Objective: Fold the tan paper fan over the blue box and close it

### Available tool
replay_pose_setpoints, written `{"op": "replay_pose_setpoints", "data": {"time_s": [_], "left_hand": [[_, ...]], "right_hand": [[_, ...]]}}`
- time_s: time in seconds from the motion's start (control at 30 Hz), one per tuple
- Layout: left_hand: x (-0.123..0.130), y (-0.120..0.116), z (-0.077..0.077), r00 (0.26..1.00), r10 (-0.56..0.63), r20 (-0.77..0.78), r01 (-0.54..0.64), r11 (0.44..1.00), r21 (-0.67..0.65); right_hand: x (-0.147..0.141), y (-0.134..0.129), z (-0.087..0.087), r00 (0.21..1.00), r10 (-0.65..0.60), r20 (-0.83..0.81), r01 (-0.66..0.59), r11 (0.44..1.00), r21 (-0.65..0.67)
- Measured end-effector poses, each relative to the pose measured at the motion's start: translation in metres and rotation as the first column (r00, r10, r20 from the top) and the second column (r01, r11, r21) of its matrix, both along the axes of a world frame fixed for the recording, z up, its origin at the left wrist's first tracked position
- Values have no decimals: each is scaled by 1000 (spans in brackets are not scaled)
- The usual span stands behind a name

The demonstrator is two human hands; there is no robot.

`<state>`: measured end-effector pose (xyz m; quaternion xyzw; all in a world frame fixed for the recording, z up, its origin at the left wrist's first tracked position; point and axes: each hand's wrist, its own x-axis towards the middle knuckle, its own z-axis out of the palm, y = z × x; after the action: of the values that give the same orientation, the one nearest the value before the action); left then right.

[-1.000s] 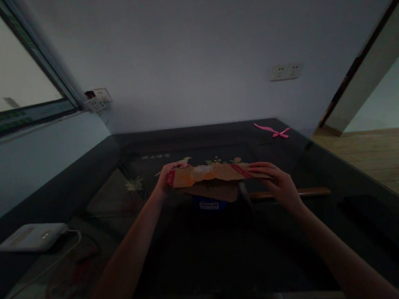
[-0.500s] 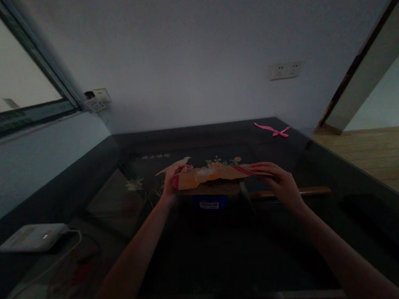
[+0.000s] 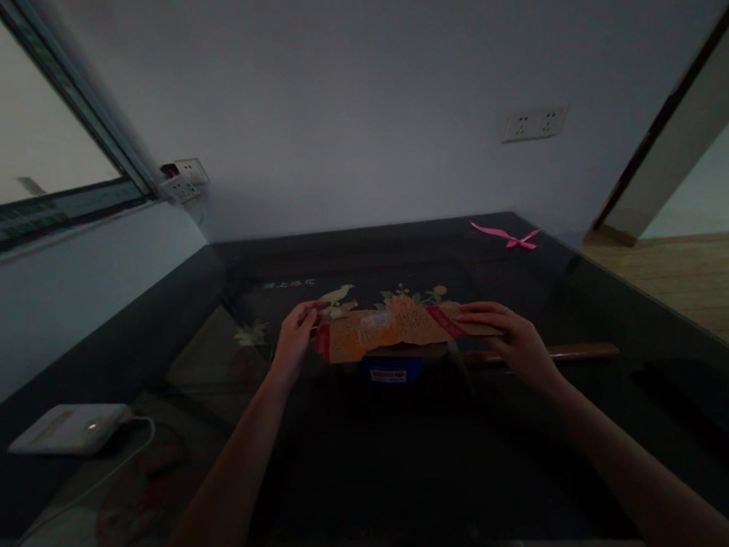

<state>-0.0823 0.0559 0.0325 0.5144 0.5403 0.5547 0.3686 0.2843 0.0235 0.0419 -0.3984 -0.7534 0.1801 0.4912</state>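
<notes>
A brown paper or cardboard packet [image 3: 390, 329] with red bands and an orange patch stretches between both hands above the dark table. My left hand [image 3: 298, 326] is at its left end, fingers bent and closed on the edge. On the right end, my right hand [image 3: 503, 329] has its fingers on top and its thumb beneath, pinching it. Directly under the packet's near edge sits a blue object [image 3: 391, 371] with a white label, mostly hidden. A brown wooden stick or handle [image 3: 579, 352] lies behind and beyond my right hand; its left part is covered.
A white device [image 3: 75, 428] with a cable lies on the table's left. The pink ribbon [image 3: 507, 234] rests near the far right corner. Something dark and flat [image 3: 702, 414] is at the right. A wall [image 3: 349, 96] with sockets [image 3: 535, 124] closes off the back.
The packet's near edge has tipped down, so more of its printed top shows. My left hand has shifted slightly outward to the left. The whole view has drifted a little.
</notes>
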Motion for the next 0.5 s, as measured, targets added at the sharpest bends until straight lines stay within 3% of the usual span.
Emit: {"op": "replay_pose_setpoints", "data": {"time_s": [0.33, 0.5], "left_hand": [[5, -18, 17, 1000, -26, -12, 27, 998, 59], [4, -17, 14, 995, -59, -78, 68, 991, 119]], "right_hand": [[0, -1, -8, 981, 47, 187, -50, 999, 9], [-2, -2, -11, 961, 50, 271, -57, 998, 17]]}}
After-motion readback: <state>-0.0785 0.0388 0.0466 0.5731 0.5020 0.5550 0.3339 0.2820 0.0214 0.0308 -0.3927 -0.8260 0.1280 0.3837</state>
